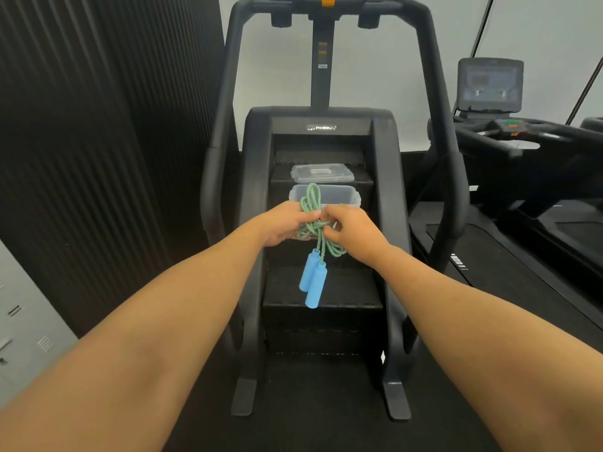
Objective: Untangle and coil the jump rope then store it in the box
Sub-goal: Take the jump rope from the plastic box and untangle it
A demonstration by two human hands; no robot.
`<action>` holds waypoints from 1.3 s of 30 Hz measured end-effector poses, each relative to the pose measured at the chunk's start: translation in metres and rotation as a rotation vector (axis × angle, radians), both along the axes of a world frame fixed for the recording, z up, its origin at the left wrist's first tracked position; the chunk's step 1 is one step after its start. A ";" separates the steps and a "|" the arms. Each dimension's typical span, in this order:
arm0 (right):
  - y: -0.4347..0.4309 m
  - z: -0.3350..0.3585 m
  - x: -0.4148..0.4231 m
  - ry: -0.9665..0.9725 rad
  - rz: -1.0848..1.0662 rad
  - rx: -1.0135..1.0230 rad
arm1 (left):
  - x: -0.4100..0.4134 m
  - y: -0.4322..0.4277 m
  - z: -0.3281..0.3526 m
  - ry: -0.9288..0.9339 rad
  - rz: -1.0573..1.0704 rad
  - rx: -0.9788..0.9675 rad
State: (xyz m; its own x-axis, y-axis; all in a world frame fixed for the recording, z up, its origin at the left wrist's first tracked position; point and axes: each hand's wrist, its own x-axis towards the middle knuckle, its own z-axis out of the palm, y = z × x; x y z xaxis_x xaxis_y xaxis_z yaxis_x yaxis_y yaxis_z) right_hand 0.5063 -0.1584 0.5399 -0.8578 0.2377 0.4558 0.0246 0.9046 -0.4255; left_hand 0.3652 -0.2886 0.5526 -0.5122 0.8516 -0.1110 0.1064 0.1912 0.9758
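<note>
A green braided jump rope [312, 197] is bunched between both hands in front of me. My left hand [287, 223] grips the bundle from the left, and my right hand [349, 228] pinches the strands from the right. A loop sticks up above my fingers. Its two blue foam handles [312, 280] hang side by side below the hands. Just behind the hands, an open clear plastic box [339, 194] sits on a step of the stair machine. The box's clear lid [321, 172] lies on the step above it.
The black stair-climber [326, 125] fills the middle, with side rails [215, 164] left and right of my arms. A treadmill [522, 141] stands to the right. A dark ribbed wall is on the left, and grey lockers [23, 321] are at the lower left.
</note>
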 end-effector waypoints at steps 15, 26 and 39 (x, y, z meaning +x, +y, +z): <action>0.012 0.001 0.017 0.010 -0.052 -0.232 | 0.009 0.008 0.007 -0.025 -0.068 -0.028; 0.027 -0.004 0.011 0.147 -0.187 -1.111 | 0.016 0.006 0.008 -0.172 -0.051 0.051; 0.006 -0.004 0.019 0.324 -0.323 -0.361 | 0.025 0.020 0.011 -0.118 0.178 0.056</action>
State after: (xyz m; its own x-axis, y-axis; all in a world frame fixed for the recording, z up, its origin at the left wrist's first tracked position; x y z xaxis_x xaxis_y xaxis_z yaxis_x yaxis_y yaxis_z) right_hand 0.5251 -0.1524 0.5355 -0.5466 0.6532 0.5240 0.0925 0.6690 -0.7375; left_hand 0.3899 -0.2687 0.5640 -0.6414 0.7554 -0.1340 -0.0394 0.1420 0.9891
